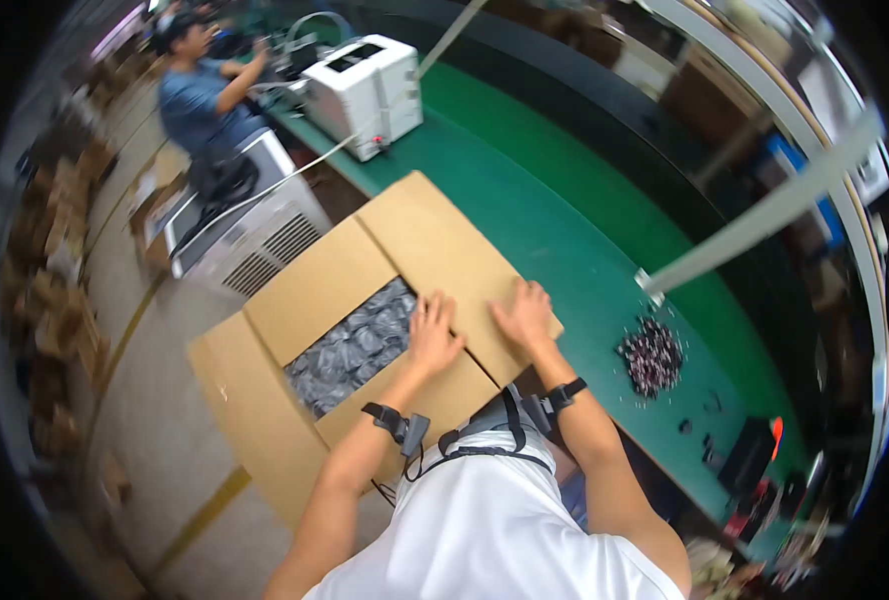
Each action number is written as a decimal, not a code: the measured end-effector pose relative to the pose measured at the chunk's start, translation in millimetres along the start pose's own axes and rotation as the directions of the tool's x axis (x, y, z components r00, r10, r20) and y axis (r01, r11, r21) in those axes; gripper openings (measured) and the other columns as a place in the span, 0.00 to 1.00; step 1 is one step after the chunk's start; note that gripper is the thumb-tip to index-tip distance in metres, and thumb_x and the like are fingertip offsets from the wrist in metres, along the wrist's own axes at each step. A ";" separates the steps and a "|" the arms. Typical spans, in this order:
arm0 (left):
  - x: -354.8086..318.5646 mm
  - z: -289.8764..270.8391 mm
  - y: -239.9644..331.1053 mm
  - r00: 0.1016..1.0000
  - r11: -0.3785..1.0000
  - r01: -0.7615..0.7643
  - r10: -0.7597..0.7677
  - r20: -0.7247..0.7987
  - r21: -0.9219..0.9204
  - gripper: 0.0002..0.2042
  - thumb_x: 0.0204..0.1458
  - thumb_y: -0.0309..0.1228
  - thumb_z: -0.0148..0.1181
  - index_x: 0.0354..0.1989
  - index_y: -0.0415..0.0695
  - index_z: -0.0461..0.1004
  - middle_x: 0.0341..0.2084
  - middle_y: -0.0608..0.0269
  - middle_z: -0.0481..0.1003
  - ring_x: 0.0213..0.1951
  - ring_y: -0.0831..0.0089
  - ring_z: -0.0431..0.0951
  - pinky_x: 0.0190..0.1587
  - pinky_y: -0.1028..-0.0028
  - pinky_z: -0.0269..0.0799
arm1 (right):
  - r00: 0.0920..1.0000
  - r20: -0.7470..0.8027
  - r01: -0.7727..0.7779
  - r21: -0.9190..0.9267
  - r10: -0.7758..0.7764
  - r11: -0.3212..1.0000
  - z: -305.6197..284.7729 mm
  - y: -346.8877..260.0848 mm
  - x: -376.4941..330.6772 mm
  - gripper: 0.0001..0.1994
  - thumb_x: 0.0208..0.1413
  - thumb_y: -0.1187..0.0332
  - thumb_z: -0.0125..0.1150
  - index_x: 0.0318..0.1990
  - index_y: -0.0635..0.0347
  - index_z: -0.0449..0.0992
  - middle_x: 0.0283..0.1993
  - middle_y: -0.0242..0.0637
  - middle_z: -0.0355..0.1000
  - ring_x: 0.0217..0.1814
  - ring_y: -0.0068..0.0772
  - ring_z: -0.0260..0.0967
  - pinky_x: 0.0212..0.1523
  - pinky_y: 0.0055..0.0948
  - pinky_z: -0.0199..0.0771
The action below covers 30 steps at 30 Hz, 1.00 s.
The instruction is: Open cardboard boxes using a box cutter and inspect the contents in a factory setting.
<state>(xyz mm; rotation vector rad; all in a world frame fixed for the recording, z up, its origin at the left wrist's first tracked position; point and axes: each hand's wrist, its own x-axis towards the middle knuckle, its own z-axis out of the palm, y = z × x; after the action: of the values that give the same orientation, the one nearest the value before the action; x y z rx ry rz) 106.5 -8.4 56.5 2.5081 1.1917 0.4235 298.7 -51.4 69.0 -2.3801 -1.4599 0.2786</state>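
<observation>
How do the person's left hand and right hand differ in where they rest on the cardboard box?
The left hand lies flat at the flap's edge, fingertips beside the opening full of grey packets; the right hand lies flat further out on the flap, away from the opening. The left hand sits nearer the middle of the cardboard box; the right hand sits near its edge by the green table. Both are open, palm down, and each wrist wears a black strap.

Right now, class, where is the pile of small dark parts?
In the head view, the pile of small dark parts lies on the green table, right of the cardboard box and the right hand.
</observation>
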 end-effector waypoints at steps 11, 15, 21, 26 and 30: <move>-133.0 -26.8 -1.6 0.820 0.786 0.442 -0.549 -0.161 -0.432 0.07 0.45 0.31 0.55 0.30 0.41 0.70 0.30 0.55 0.71 0.35 0.57 0.71 0.39 0.63 0.67 | 0.965 0.141 0.173 0.292 -0.221 0.941 23.3 -12.0 107.3 0.25 0.51 0.50 0.51 0.40 0.69 0.69 0.36 0.59 0.71 0.42 0.57 0.69 0.43 0.42 0.68; -183.4 -36.3 14.9 0.587 0.651 0.717 -0.757 -0.288 -0.250 0.12 0.43 0.30 0.54 0.38 0.42 0.69 0.40 0.53 0.69 0.45 0.56 0.68 0.48 0.62 0.64 | 0.951 0.068 0.242 0.449 -0.303 0.860 41.7 -44.9 153.9 0.17 0.52 0.61 0.48 0.40 0.68 0.69 0.36 0.56 0.71 0.37 0.50 0.69 0.40 0.40 0.68; -194.4 -25.5 -17.2 0.506 0.601 0.795 -0.732 -0.456 -0.082 0.22 0.39 0.37 0.56 0.44 0.40 0.68 0.46 0.47 0.67 0.55 0.51 0.61 0.57 0.55 0.55 | 0.946 0.190 0.122 0.538 -0.261 0.834 101.7 -46.0 173.3 0.19 0.53 0.62 0.43 0.36 0.74 0.72 0.35 0.53 0.72 0.33 0.45 0.67 0.37 0.40 0.66; -145.8 -12.7 -52.2 0.517 0.557 0.822 -0.641 -0.567 0.120 0.12 0.39 0.40 0.55 0.23 0.44 0.71 0.26 0.60 0.70 0.36 0.65 0.68 0.40 0.63 0.60 | 0.811 -0.097 0.583 0.225 -0.577 0.781 148.6 50.0 243.1 0.28 0.55 0.47 0.44 0.37 0.71 0.72 0.31 0.52 0.72 0.31 0.48 0.68 0.32 0.40 0.67; -155.0 -66.5 -18.4 0.452 0.672 0.741 -0.474 -0.756 0.022 0.11 0.42 0.39 0.54 0.17 0.45 0.71 0.22 0.59 0.69 0.32 0.64 0.69 0.40 0.64 0.60 | 0.455 -0.353 0.766 -0.312 -0.817 0.562 157.4 78.5 302.1 0.27 0.56 0.46 0.44 0.35 0.67 0.73 0.27 0.47 0.71 0.27 0.42 0.68 0.26 0.34 0.65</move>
<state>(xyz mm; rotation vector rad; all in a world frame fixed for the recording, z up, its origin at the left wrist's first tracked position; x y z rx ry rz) -26.7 -108.2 89.7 1.8925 2.5854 1.0929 448.0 213.0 -104.1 -1.3669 -2.1387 -0.5955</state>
